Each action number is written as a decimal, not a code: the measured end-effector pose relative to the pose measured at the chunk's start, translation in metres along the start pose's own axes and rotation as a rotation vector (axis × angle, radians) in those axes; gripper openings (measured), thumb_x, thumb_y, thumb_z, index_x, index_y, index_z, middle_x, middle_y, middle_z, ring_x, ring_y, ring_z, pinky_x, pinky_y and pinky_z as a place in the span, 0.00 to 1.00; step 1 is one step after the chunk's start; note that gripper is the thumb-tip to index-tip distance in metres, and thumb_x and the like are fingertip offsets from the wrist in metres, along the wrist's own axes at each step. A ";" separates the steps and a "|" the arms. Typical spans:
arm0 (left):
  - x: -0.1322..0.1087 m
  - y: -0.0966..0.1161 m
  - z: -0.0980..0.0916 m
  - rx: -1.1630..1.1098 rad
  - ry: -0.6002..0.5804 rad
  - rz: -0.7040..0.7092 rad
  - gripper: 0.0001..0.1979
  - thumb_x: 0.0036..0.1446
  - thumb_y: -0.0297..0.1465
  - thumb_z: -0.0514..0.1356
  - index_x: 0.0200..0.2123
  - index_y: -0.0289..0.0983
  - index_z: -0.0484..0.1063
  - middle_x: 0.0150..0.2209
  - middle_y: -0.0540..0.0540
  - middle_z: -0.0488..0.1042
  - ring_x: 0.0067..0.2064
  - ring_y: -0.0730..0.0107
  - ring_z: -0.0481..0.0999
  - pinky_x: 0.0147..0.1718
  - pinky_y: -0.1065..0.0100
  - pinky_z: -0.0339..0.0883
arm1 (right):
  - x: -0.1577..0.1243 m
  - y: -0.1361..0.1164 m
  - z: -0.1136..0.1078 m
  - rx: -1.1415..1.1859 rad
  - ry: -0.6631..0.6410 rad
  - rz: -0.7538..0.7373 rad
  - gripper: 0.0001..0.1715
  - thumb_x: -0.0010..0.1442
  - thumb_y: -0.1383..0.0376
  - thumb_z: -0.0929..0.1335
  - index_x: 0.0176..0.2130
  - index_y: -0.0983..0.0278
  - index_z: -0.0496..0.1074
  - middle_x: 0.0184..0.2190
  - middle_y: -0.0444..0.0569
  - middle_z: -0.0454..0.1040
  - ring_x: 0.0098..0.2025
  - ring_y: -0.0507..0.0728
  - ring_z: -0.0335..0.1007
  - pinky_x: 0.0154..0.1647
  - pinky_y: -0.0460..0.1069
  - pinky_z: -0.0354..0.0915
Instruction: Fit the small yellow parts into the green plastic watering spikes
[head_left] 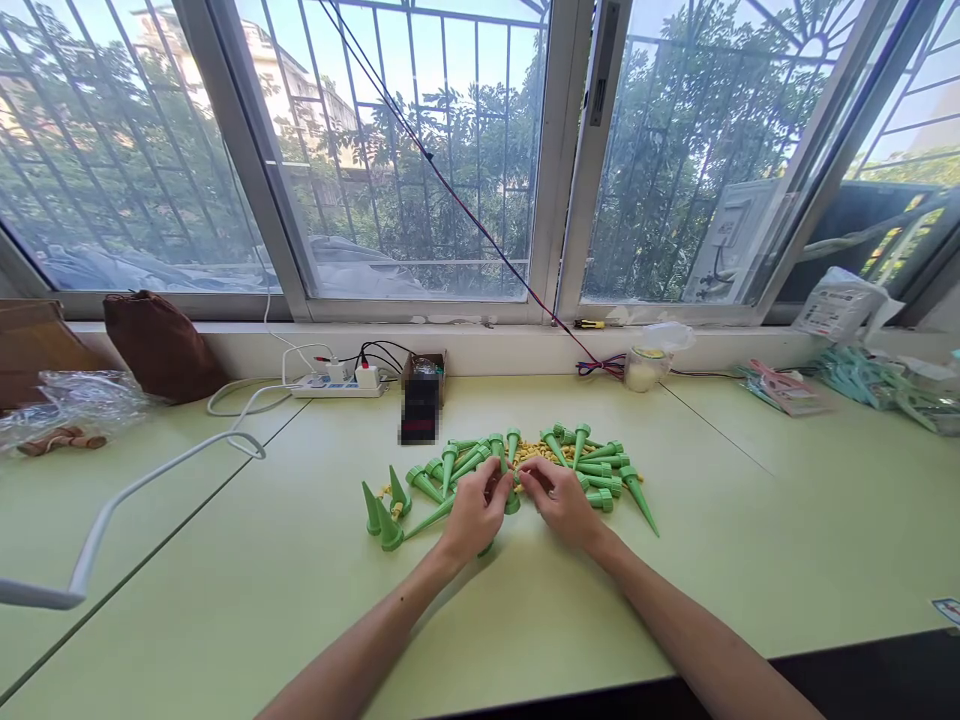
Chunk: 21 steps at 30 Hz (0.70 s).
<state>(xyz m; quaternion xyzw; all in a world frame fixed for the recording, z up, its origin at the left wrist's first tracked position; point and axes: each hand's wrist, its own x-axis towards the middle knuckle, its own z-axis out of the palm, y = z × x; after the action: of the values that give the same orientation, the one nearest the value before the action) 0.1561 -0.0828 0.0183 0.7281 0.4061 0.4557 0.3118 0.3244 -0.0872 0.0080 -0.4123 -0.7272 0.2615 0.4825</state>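
My left hand [475, 512] is closed around a green plastic watering spike [512, 502], its ribbed cap end showing between my hands. My right hand [559, 500] pinches at the same spot from the other side; whatever its fingertips hold is too small to make out. Behind my hands lies a heap of small yellow pieces [531, 453]. Many green cone-shaped spikes [634, 490] surround the heap, pointing various ways. To the left of my left hand, several green cones [389, 528] stand upright on their caps, with a few yellow pieces among them.
A white power strip [341, 385] with plugs and a small dark box [421, 405] sit near the window wall. A jar [645, 368] and plastic-wrapped packs [859, 380] stand at the back right. On the left are a brown bag [161, 345] and a white bent arm [127, 490].
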 end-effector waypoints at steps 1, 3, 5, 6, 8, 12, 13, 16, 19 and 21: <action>0.000 0.000 0.000 0.004 -0.004 0.001 0.13 0.65 0.40 0.54 0.31 0.39 0.65 0.24 0.52 0.65 0.25 0.71 0.63 0.25 0.70 0.54 | 0.000 0.001 0.000 0.000 0.000 0.001 0.15 0.69 0.55 0.63 0.39 0.62 0.71 0.25 0.44 0.70 0.25 0.54 0.63 0.27 0.48 0.59; -0.001 0.000 0.001 0.013 -0.009 0.010 0.13 0.65 0.39 0.55 0.30 0.39 0.64 0.24 0.52 0.66 0.25 0.71 0.63 0.25 0.70 0.54 | 0.000 0.002 0.000 -0.003 0.005 0.005 0.14 0.69 0.55 0.63 0.38 0.62 0.70 0.24 0.44 0.70 0.24 0.54 0.61 0.27 0.48 0.59; -0.002 0.000 0.001 0.030 -0.017 0.028 0.13 0.65 0.39 0.55 0.29 0.39 0.63 0.24 0.52 0.66 0.25 0.71 0.63 0.25 0.69 0.53 | 0.000 0.003 0.001 -0.011 0.011 0.010 0.14 0.69 0.55 0.64 0.37 0.61 0.69 0.23 0.43 0.68 0.23 0.53 0.59 0.25 0.48 0.57; -0.002 0.001 0.001 0.044 -0.024 0.038 0.13 0.65 0.38 0.55 0.29 0.39 0.63 0.23 0.52 0.66 0.25 0.71 0.62 0.25 0.69 0.53 | 0.000 0.003 0.001 -0.016 0.014 0.011 0.14 0.68 0.55 0.64 0.36 0.61 0.69 0.22 0.42 0.67 0.22 0.53 0.58 0.25 0.48 0.55; -0.003 0.001 0.001 0.082 -0.039 0.058 0.12 0.66 0.38 0.54 0.30 0.40 0.63 0.23 0.53 0.64 0.24 0.71 0.62 0.25 0.69 0.53 | 0.000 0.003 0.001 -0.024 0.014 0.015 0.13 0.68 0.56 0.64 0.36 0.61 0.68 0.20 0.40 0.63 0.21 0.52 0.55 0.24 0.47 0.52; -0.005 0.002 0.001 0.150 -0.065 0.104 0.11 0.67 0.36 0.51 0.31 0.40 0.61 0.23 0.53 0.64 0.24 0.71 0.60 0.25 0.68 0.52 | 0.000 0.002 0.000 -0.032 0.006 0.019 0.10 0.67 0.58 0.64 0.37 0.61 0.67 0.18 0.37 0.57 0.20 0.52 0.51 0.23 0.47 0.49; -0.005 0.002 0.001 0.161 -0.070 0.113 0.11 0.67 0.36 0.51 0.31 0.40 0.61 0.23 0.53 0.64 0.24 0.71 0.59 0.26 0.68 0.52 | 0.000 0.001 0.000 -0.034 0.004 0.020 0.09 0.67 0.58 0.64 0.37 0.61 0.67 0.18 0.36 0.56 0.20 0.51 0.51 0.23 0.47 0.49; -0.006 0.003 0.000 0.193 -0.078 0.123 0.12 0.67 0.36 0.51 0.30 0.40 0.61 0.23 0.53 0.64 0.24 0.71 0.59 0.26 0.67 0.52 | 0.000 0.001 0.000 -0.046 0.008 0.023 0.10 0.67 0.58 0.64 0.37 0.62 0.68 0.18 0.36 0.56 0.20 0.52 0.51 0.23 0.47 0.49; -0.005 0.004 0.000 0.200 -0.070 0.116 0.12 0.67 0.36 0.50 0.30 0.40 0.61 0.24 0.52 0.65 0.24 0.70 0.61 0.27 0.67 0.53 | 0.000 0.000 0.000 -0.059 0.014 0.017 0.13 0.68 0.57 0.63 0.35 0.62 0.70 0.19 0.39 0.60 0.21 0.52 0.52 0.23 0.47 0.51; -0.004 0.003 0.000 0.184 -0.057 0.107 0.12 0.67 0.37 0.51 0.31 0.40 0.62 0.24 0.52 0.65 0.25 0.70 0.61 0.27 0.68 0.53 | 0.000 -0.001 0.000 -0.059 0.009 0.013 0.15 0.69 0.56 0.63 0.35 0.62 0.70 0.21 0.40 0.62 0.22 0.52 0.53 0.24 0.47 0.52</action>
<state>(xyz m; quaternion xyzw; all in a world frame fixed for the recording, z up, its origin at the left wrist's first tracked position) 0.1559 -0.0877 0.0195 0.7870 0.3976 0.4117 0.2302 0.3240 -0.0874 0.0085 -0.4324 -0.7296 0.2411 0.4718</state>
